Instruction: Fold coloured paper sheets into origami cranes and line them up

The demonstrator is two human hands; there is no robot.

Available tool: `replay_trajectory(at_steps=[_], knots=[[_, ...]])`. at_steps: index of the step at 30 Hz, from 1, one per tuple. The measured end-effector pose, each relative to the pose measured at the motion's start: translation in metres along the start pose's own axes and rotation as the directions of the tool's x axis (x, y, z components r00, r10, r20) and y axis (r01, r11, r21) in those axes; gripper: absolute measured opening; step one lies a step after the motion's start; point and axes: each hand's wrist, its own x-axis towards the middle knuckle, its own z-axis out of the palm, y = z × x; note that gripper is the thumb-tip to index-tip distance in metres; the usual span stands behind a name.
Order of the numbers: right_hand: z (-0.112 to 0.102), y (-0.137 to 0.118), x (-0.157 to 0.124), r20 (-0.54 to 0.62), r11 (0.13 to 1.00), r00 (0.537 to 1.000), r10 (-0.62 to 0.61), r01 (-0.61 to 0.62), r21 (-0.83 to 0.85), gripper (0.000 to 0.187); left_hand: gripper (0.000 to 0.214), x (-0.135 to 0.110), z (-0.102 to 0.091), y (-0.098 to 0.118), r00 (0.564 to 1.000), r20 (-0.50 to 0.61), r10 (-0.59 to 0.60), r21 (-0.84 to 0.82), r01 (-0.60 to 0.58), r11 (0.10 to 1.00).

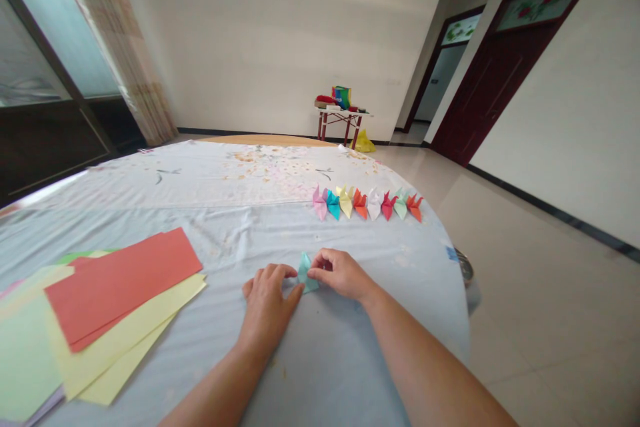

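Pale-green folded paper (305, 261) on the cloth-covered worktop (340, 367), between both hands. Right hand (343, 273): grip pinched on paper's right side. Left hand (270, 290): thumb at lower left edge; cannot tell if grip is closed. Paper birds (346, 203) lined up beyond; coloured sheets (130, 283) left.
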Motion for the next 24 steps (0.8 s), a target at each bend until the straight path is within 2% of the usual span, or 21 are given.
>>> replay_trajectory(at_steps=[7, 15, 20, 24], knots=[[-0.011, -0.007, -0.002, 0.062, 0.992, 0.993, -0.096, 0.101, -0.074, 0.006, 0.025, -0.001, -0.001, 0.001, 0.999, 0.034, 0.039, -0.022, -0.038, 0.999], [-0.021, -0.006, -0.005, 0.203, 0.988, 0.973, -0.114, 0.132, -0.080, 0.008, 0.017, 0.000, -0.003, 0.003, 0.989, 0.083, 0.124, -0.032, -0.122, 0.992], [-0.022, -0.004, -0.004, 0.183, 0.984, 0.978, -0.105, 0.128, -0.124, 0.024, 0.015, -0.001, -0.006, 0.005, 0.979, 0.107, 0.171, -0.032, -0.169, 0.985], [-0.021, -0.004, -0.004, 0.188, 0.974, 0.976, -0.113, 0.146, -0.171, 0.010, 0.018, -0.001, -0.008, 0.007, 0.972, 0.128, 0.198, -0.016, -0.198, 0.980]])
